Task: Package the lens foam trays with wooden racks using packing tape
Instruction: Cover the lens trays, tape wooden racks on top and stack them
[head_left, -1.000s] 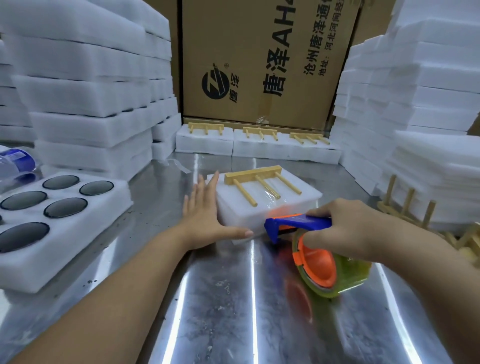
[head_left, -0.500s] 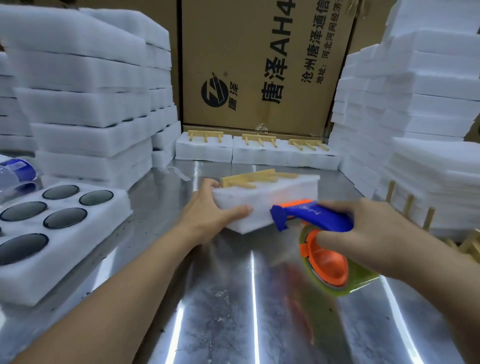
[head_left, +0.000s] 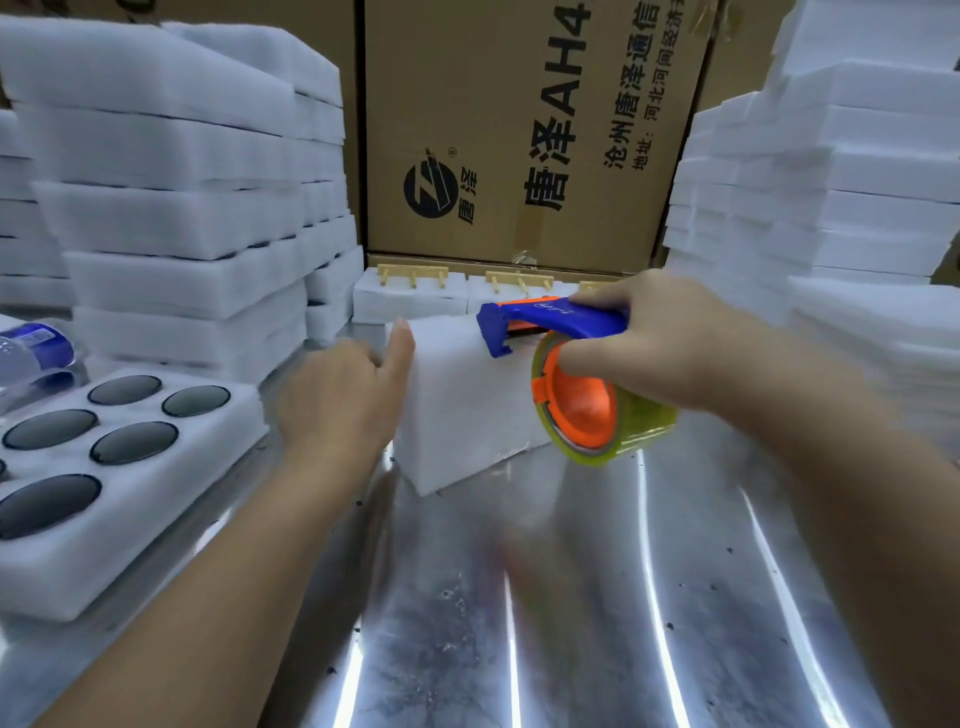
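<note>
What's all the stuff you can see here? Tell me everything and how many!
white foam block: one, white, mid-table, tipped up on edge
tape dispenser with blue handle and orange hub: one, yellowish tape roll, at the block's top edge
foam tray of dark round lenses: one, white, left; five lenses show whole
foam packs topped with wooden racks: at least two, white and tan, back of table
stacks of white foam trays: several, white, both sides
brown cardboard box: one, black print, back
plastic bottle with blue label: one, clear, far left
shiny metal table: one, silver
left hand: holds the block's left end
right hand: grips the dispenser
</note>
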